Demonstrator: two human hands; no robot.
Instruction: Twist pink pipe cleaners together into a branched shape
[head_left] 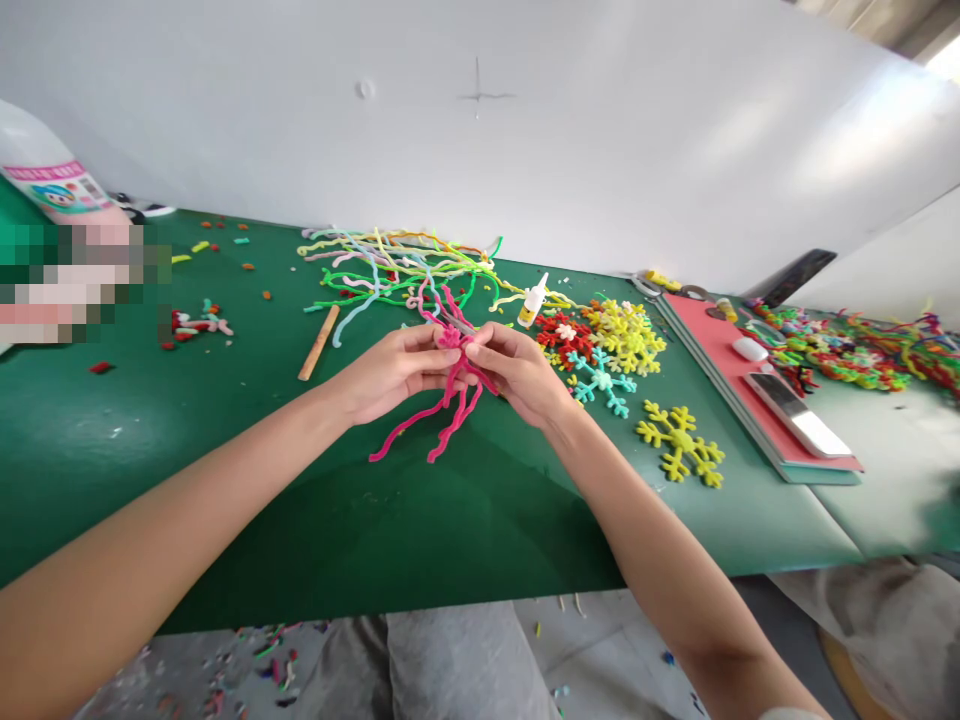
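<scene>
Both my hands meet over the green table, pinching a bundle of bright pink pipe cleaners at its middle. My left hand grips the bundle from the left, fingers closed. From the right, my right hand pinches it between thumb and fingers. Loose wavy pink ends hang below and stick out above. A thin greyish strip shows near my right fingertips; what it is I cannot make out. Behind the hands lies a pile of pastel, yellow and green pipe cleaners. A wooden stick rests left of my left hand.
Right of my hands lie a small white glue bottle, red, yellow and turquoise pipe-cleaner snowflakes, and an olive snowflake. Farther right, a red folder carries a phone. A large bottle stands far left. Scraps dot the table.
</scene>
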